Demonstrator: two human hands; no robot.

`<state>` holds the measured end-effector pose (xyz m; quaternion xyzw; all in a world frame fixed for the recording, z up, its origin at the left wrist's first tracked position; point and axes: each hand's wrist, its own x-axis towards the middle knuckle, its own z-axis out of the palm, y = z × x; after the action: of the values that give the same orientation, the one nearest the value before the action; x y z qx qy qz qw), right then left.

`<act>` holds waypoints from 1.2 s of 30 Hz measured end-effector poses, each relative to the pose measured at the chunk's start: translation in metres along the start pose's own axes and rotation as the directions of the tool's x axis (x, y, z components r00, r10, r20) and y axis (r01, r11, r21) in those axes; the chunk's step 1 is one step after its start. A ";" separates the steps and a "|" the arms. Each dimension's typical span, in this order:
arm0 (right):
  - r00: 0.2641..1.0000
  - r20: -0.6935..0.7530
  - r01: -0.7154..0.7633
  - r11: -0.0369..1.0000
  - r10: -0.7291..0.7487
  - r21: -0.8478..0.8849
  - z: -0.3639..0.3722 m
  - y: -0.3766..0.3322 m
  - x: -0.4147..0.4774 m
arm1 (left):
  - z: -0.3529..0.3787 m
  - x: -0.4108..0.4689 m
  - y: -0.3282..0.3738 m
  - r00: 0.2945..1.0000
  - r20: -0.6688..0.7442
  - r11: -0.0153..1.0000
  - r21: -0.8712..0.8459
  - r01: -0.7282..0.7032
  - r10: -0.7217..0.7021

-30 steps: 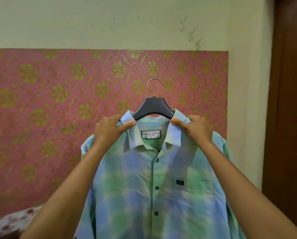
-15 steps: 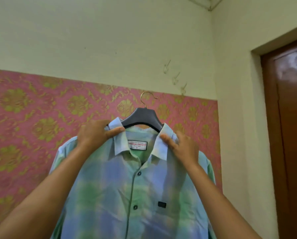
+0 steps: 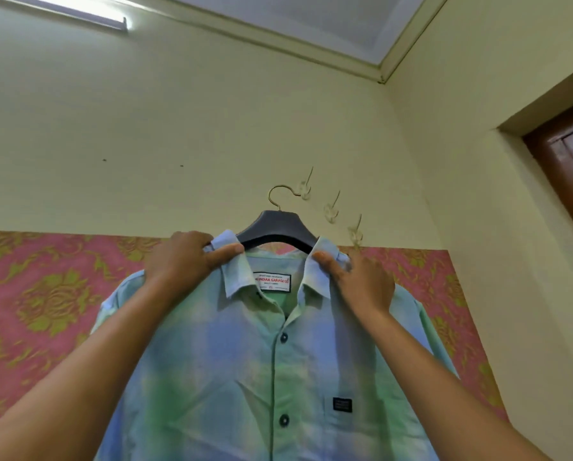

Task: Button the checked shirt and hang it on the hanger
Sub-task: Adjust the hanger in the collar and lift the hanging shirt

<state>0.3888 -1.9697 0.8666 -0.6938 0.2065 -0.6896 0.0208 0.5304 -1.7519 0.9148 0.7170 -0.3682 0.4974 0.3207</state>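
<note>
Pale green wall [image 3: 178,128] is filling most of the room ahead of me, with pink-and-gold wallpaper [image 3: 45,294] running along its lower part. A tube light [image 3: 78,11] is glowing up at eleven o'clock, and a brown door [image 3: 571,154] is showing at three o'clock.

The person is holding the checked shirt [image 3: 228,377] up in front of the wall, buttoned down the front, with two dark buttons [image 3: 283,337] showing. It is sitting on the dark hanger [image 3: 278,224], whose shoulders are poking out of the collar at twelve o'clock. The hanger's metal hook [image 3: 280,191] is reaching toward the first of three clear wall hooks [image 3: 305,189], at its two o'clock; I cannot tell whether it is catching.

The left hand [image 3: 182,261] is pinching the collar at ten o'clock, thumb pressing on the front, fingers curling over behind. The right hand [image 3: 361,281] is pinching the collar at two o'clock, thumb lying on the front, fingers tucking behind the cloth.
</note>
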 end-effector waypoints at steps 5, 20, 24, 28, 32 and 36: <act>0.999 -0.039 0.014 1.000 -0.014 -0.012 0.041 0.020 0.062 | 0.028 0.067 0.011 0.996 -0.066 0.990 0.128 -0.057 0.066; 0.999 0.020 0.030 0.998 -0.031 0.046 0.094 0.039 0.173 | 0.065 0.167 0.024 0.991 -0.136 0.972 0.236 0.025 0.007; 0.999 -0.008 0.036 0.999 -0.036 0.028 0.099 0.051 0.191 | 0.070 0.182 0.035 0.993 -0.119 0.969 0.247 0.029 0.001; 1.000 0.014 0.024 0.999 -0.024 0.039 0.103 0.065 0.202 | 0.076 0.194 0.048 0.997 -0.074 0.967 0.256 0.015 0.004; 0.999 0.023 0.029 0.997 -0.031 0.065 0.107 0.072 0.210 | 0.078 0.200 0.053 0.997 -0.066 0.959 0.285 -0.008 0.028; 0.999 -0.016 0.034 0.996 -0.032 0.088 0.115 0.075 0.205 | 0.082 0.197 0.051 0.994 -0.087 0.957 0.286 -0.038 0.066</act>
<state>0.4728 -2.1320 1.0321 -0.6905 0.1644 -0.7033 0.0385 0.5727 -1.8873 1.0824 0.7211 -0.2960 0.5871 0.2184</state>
